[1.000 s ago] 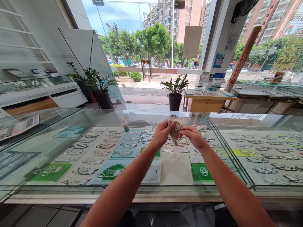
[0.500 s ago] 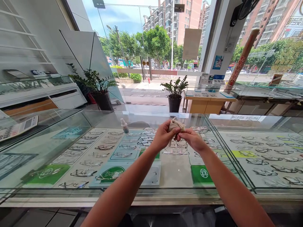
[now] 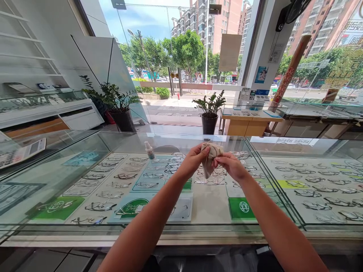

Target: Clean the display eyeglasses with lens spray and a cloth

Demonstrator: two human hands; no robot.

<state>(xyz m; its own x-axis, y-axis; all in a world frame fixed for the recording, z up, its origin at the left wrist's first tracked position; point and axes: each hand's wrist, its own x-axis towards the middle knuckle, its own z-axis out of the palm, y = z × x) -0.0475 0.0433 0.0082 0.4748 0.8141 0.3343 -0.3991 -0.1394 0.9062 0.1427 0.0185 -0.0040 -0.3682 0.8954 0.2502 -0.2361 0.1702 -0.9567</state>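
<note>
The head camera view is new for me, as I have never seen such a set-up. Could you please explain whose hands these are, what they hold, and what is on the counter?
There is no machine here: the camera is worn on a person's head and looks forward and down, so you see that person's own bare arms. The left hand and right hand together hold a bunched beige cloth; a thin frame, apparently glasses, shows at it. Below is a glass display counter, with rows of eyeglass frames seen through its top. A small bottle stands on the glass, left of the hands. Beyond are potted plants and a street.
</note>
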